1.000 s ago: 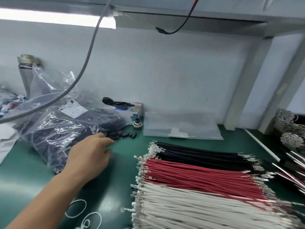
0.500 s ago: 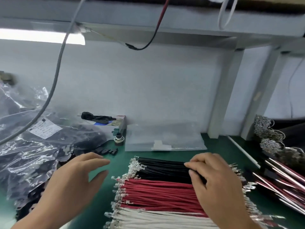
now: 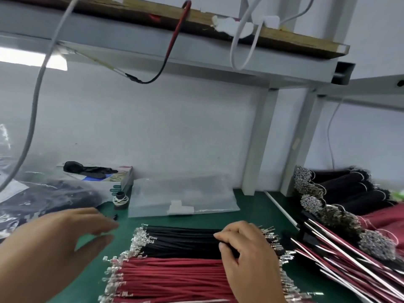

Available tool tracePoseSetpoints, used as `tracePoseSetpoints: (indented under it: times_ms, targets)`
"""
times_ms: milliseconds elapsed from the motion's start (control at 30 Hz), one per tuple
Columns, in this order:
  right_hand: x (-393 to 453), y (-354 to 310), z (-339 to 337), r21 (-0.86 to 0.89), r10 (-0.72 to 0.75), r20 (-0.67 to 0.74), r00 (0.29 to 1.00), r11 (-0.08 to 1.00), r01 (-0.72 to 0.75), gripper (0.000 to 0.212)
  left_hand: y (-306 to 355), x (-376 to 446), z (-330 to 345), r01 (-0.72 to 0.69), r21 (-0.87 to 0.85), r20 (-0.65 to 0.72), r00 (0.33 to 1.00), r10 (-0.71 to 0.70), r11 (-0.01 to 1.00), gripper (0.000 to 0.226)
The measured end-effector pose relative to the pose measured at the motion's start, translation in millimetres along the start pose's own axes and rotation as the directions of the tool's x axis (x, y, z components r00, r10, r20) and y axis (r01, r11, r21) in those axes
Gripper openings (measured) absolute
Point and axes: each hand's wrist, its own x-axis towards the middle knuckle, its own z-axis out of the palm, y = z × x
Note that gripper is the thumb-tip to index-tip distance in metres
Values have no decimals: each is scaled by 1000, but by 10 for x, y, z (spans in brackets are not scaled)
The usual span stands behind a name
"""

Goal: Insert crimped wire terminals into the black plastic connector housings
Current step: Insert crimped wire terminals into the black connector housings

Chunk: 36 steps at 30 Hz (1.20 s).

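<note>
Black crimped wires lie in a row on the green mat, with red crimped wires in front of them. Their metal terminals point left and right. My right hand rests on the right part of the black row, thumb and curled fingertips pinching black wire. Blurred by motion, my left hand hovers over the mat to the left of the wires with straight fingers and holds nothing. A few loose black connector housings lie just beyond its fingertips. A clear bag of dark housings sits at the far left.
A flat clear plastic bag lies behind the wires by the wall. A small box and a black spool with rubber bands stand left of it. Bundled black wire bunches and red-white wire sets fill the right side.
My head has tilted up and turned right. My right hand came into view and settled on the black wires. My left hand drew back from the bag of housings.
</note>
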Motion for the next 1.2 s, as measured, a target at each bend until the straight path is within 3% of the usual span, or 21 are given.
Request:
tracePoseSetpoints:
  times_ms: [133,233,367,500,667,767,833,933,1033,1200]
  targets:
    - [-8,-41,8,11,2,15,1000,1000,-2,31,-6,353,62,49,14,8,999,-49,999,32]
    - [-2,-77,12,7,-4,28,1000,1000,4,34,-66,519,318,70,98,148,985,-84,993,45]
    - [-13,-107,38,28,-32,45,998,999,31,36,-238,518,640,73,58,305,948,-87,996,54]
    - [-28,-94,73,45,-30,64,997,999,27,33,-375,480,797,30,174,258,963,-75,984,51]
    - [-33,-75,61,56,-29,96,995,998,24,27,-411,366,682,44,267,251,961,-113,963,31]
    - [-39,-77,65,65,-16,127,992,998,7,22,-277,263,491,-31,367,228,972,-57,930,10]
    - [-50,-92,70,66,-12,140,990,998,3,20,-127,192,352,-101,373,186,982,32,922,15]
    - [-56,-116,66,65,-19,157,987,998,9,21,64,117,188,20,229,119,992,-48,973,25]
    - [-54,-101,58,62,-9,174,985,998,-2,22,188,68,119,158,-39,-16,987,-159,987,33]
    - [13,-73,54,65,48,245,968,996,-66,23,362,-25,111,143,-318,-168,964,-204,937,31]
